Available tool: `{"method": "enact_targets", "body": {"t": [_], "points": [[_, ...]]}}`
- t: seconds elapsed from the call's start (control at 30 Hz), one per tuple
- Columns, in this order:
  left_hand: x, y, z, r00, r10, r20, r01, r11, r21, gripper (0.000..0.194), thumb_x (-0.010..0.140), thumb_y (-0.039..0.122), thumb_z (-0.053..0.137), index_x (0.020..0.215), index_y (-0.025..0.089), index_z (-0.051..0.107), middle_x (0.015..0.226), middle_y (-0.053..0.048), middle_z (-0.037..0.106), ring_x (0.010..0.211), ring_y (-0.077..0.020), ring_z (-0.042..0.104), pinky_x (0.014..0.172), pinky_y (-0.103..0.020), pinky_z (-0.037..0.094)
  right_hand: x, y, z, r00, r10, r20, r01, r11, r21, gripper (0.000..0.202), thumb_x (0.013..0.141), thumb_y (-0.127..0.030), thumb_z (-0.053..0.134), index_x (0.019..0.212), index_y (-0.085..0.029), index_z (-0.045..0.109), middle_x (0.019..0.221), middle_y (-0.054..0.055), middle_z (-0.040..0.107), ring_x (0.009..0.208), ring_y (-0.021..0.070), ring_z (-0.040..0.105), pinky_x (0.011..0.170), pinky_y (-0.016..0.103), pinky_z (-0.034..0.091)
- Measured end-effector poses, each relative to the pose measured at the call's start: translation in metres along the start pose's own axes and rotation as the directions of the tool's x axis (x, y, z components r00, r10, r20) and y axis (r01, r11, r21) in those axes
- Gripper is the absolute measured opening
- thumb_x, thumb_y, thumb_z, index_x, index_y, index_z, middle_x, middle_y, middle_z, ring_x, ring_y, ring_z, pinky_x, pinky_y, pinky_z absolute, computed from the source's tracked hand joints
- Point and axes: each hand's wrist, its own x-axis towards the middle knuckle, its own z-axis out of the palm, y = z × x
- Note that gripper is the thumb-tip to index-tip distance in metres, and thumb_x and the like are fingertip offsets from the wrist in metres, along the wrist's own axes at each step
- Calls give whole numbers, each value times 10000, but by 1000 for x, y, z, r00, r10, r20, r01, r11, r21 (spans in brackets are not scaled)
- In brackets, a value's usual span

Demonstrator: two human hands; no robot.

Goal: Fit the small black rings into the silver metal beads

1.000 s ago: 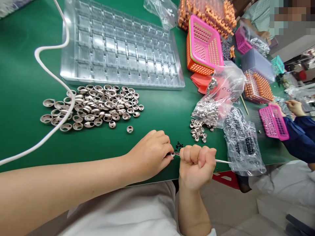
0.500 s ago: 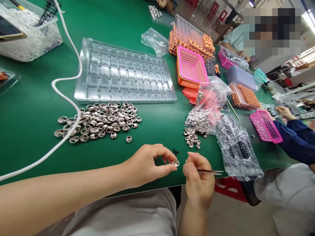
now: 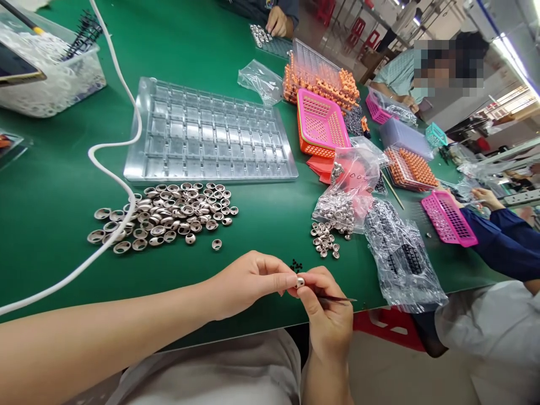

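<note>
My left hand is closed, pinching a small silver cup-shaped metal part between thumb and fingertips. Against the other side of that part are the thumb and forefinger of my right hand. A pair of tweezers is tucked in the right hand, its thin tips pointing out to the right. Just behind the fingers lies a little cluster of tiny black pieces. A pile of larger silver cups spreads to the left, with one loose cup apart from it. Smaller silver parts lie to the right.
A clear compartment tray lies behind the pile, and a white cable crosses the left side. Pink baskets, plastic bags and orange parts fill the right. Co-workers' hands show at the far side and right.
My right hand has moved left and its fingertips now meet the silver part in my left hand. The part has turned. A co-worker's hand has come into view at the top.
</note>
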Motion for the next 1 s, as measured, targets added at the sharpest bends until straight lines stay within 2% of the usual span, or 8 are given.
{"method": "enact_targets", "body": {"t": [0.13, 0.27, 0.4, 0.53, 0.8, 1.0], "points": [[1, -1, 0, 998, -55, -39, 53, 997, -53, 363, 716, 518, 861, 730, 172, 753, 719, 4, 669, 718, -125, 528, 678, -249, 378, -1, 2, 3, 999, -20, -45, 21, 1000, 12, 236, 919, -156, 695, 1077, -322, 751, 889, -27, 651, 742, 100, 684, 675, 218, 601], [1, -2, 1, 989, -131, -76, 115, 976, -186, 425, 631, 512, 924, 755, 154, 730, 699, 16, 611, 692, -112, 470, 679, -253, 337, 1, 3, 6, 992, -109, -60, 102, 989, -105, 228, 904, -150, 715, 1061, -312, 748, 886, -29, 667, 761, 97, 672, 662, 196, 563], [-1, -1, 4, 986, -166, -14, 153, 933, -325, 447, 632, 493, 942, 755, 141, 695, 686, 15, 573, 688, -110, 457, 697, -253, 342, 3, 2, 8, 984, -166, -71, 148, 967, -205, 209, 894, -146, 728, 1041, -293, 750, 849, -31, 673, 729, 85, 631, 618, 178, 515], [-3, 0, 5, 980, -186, 64, 196, 891, -410, 478, 655, 502, 935, 718, 128, 644, 696, 9, 541, 682, -107, 445, 686, -249, 344, 2, 4, 10, 978, -195, -73, 173, 957, -231, 196, 896, -151, 722, 1043, -279, 747, 843, -22, 678, 734, 98, 635, 620, 196, 518], [-5, -2, 3, 978, -186, 97, 210, 861, -463, 467, 690, 491, 926, 746, 115, 654, 733, -4, 543, 700, -108, 454, 704, -247, 366, 2, 8, 13, 972, -224, -74, 196, 942, -272, 202, 896, -165, 719, 1072, -260, 747, 845, 11, 692, 730, 133, 641, 609, 243, 527], [-5, -2, 3, 976, -185, 115, 218, 846, -486, 462, 695, 484, 928, 751, 115, 656, 741, -10, 556, 704, -109, 471, 711, -246, 378, 2, 8, 15, 977, -201, -74, 178, 955, -239, 199, 897, -173, 717, 1070, -268, 745, 850, 10, 698, 738, 139, 655, 616, 253, 552]]}}
